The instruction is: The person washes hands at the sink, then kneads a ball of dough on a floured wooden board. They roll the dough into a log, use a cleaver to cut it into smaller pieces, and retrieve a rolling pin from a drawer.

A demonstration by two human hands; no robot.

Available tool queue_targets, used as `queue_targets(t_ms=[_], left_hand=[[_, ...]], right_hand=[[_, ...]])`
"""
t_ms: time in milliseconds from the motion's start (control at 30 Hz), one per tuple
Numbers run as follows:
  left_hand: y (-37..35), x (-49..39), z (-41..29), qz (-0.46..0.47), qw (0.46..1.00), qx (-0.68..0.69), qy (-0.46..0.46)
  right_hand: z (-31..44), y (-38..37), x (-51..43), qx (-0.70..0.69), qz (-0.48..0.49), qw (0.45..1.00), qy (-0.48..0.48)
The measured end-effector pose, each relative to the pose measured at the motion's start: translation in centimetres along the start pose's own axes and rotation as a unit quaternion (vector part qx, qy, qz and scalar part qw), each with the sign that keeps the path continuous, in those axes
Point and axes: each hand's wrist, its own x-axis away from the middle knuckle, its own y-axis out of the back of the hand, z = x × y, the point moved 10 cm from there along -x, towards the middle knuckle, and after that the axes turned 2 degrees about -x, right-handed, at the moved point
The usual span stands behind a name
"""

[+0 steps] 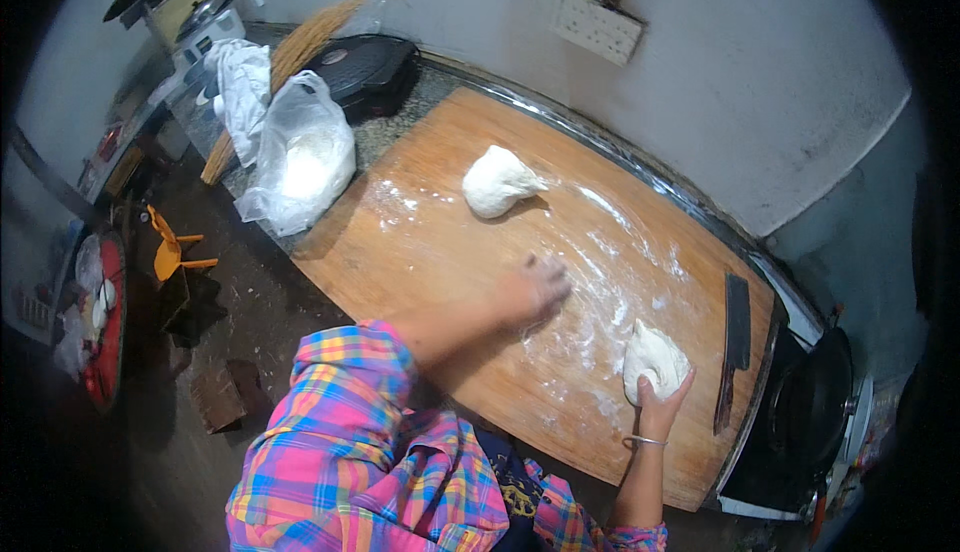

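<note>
My right hand (pixel 661 402) grips a piece of white dough (pixel 655 360) near the right side of a wooden board (pixel 442 274), its thumb pressed into the near side. A bangle circles that wrist. Blurred, with fingers bent downward, my left hand (pixel 536 291) is over the middle of the board at a patch of scattered flour (pixel 581 274); I cannot tell whether anything is under its fingers. Farther back lies a second dough lump (pixel 496 183), rounded with one pointed end, apart from both hands.
A cleaver (pixel 737 323) lies along the board's right end, beside a black wok (pixel 814 394). Left of the board are a plastic bag of white flour (pixel 306 165), a black electric griddle (pixel 367 71) and a straw broom (pixel 307 40). The wall (pixel 720 86) rises behind.
</note>
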Motion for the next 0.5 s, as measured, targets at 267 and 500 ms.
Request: queue_targets(t_ms=[267, 500], left_hand=[[25.3, 16.1, 23.3, -0.398, 0.868, 0.006, 0.297], [16.9, 27.1, 37.3, 0.063, 0.829, -0.132, 0.54]], right_hand=[[0.9, 0.0, -0.4, 0.059, -0.07, 0.996, 0.014], [0.8, -0.4, 0.2, 0.054, -0.087, 0.995, 0.001]])
